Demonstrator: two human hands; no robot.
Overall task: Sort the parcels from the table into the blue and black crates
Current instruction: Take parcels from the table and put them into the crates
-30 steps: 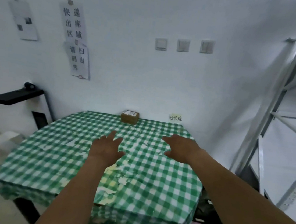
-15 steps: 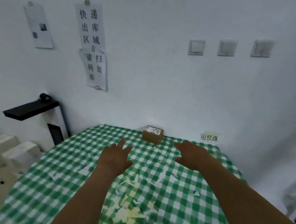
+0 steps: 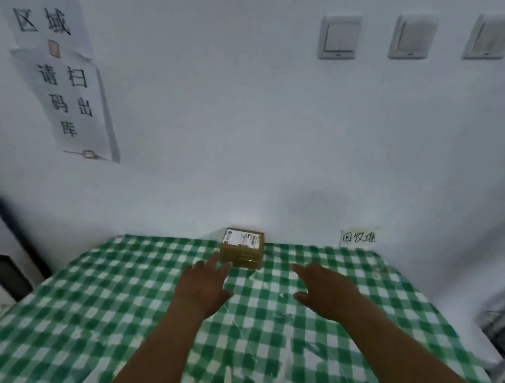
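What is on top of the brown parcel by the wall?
A white shipping label covers most of the top of the brown parcel; its print is blurred. The cardboard beneath is hidden.

We find the parcel (image 3: 241, 248) at the table's (image 3: 93, 299) far edge against the wall (image 3: 251, 129), our left hand (image 3: 202, 286) just before it, our right hand (image 3: 324, 292) nearer and rightward, and a note (image 3: 359, 236) on the wall farther right.

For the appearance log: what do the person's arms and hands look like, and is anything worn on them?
Nothing worn shows. The left hand and right hand are bare, with no gloves and no ring that this soft picture reveals. The left forearm and right forearm are uncovered down to the frame's edge: no sleeve, watch, band or marking.
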